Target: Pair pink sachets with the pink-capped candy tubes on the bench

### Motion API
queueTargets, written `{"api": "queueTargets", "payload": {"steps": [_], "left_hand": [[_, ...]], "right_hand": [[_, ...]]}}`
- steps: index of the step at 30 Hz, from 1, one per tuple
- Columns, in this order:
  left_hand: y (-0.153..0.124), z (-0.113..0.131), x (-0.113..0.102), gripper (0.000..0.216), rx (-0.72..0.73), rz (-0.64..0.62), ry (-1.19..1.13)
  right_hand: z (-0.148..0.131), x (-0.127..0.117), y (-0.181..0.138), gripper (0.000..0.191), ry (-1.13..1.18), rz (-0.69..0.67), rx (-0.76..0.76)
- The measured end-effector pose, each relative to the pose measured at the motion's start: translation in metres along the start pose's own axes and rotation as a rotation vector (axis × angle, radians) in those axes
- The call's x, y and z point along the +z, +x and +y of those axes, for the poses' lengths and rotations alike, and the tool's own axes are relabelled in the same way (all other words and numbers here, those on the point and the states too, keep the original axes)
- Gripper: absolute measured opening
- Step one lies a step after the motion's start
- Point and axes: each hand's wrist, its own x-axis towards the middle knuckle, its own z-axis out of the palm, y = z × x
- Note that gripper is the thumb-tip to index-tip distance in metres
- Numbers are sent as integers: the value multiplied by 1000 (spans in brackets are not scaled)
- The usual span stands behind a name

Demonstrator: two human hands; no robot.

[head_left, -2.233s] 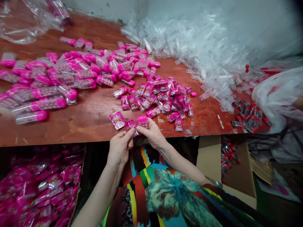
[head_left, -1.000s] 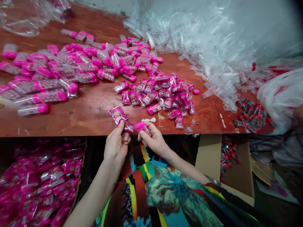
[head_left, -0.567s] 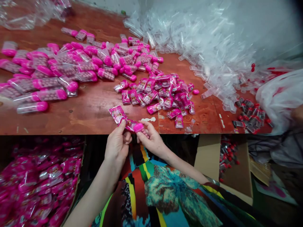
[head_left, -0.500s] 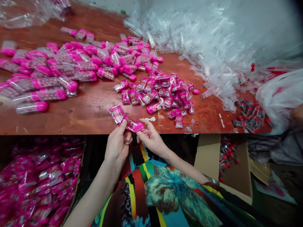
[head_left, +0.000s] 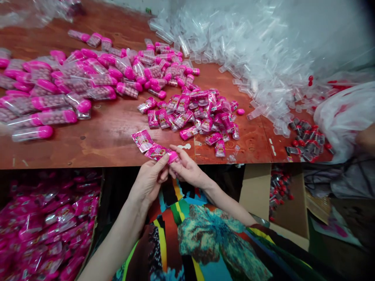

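My left hand (head_left: 150, 175) is closed, its thumb pressed on a pink printed wrapper (head_left: 142, 140) that stretches away to the upper left in two sections. Wrapped around the near right end is my right hand (head_left: 187, 168), gripping a small candy tube with a pink cap (head_left: 173, 156); my fingers hide most of its body. Both hands meet at the table's front edge. Just beyond them lies a pile of pink wrapped candy tubes (head_left: 187, 113). Farther left are many clear tubes (head_left: 55, 102) with pink caps and small pink balls inside.
Empty clear tubes (head_left: 234, 43) are heaped at the back right of the red-brown table (head_left: 111, 140). Red-capped small tubes (head_left: 307, 136) lie beside a white plastic bag (head_left: 345, 117), near another person's hand (head_left: 366, 138). Below are pink packets (head_left: 49, 222) and a cardboard box (head_left: 254, 191).
My left thumb has slid right along the wrapper toward my right hand. The pink balls seen by my right fingers are now covered. The view has shifted slightly.
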Motion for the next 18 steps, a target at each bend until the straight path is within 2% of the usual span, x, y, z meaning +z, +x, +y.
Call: {"api": "queueTargets", "payload": {"steps": [4,6,10,12,14,16,18], "left_hand": [[-3,5,0,70,18,-27,19],[-3,6,-1,69,28,-28,41],[0,3,-5,70,23,-7,45],[2,2,-5,72,31,11,19],[3,1,-5,73,44,25,-1],[2,1,-7,71,41,19,-5],[1,1,-10,66,15,-22,5]], "right_hand": [[-3,-7,-1,110,61,-126,67],[-2,-9,-1,106,17,-145,54],[2,-9,1,93,-441,-3,-77],[2,-7,2,89,-696,49,-85],[2,-6,2,88,-811,61,-79],[1,-4,3,89,-697,52,-75],[1,-3,3,93,-411,-18,-38]]}}
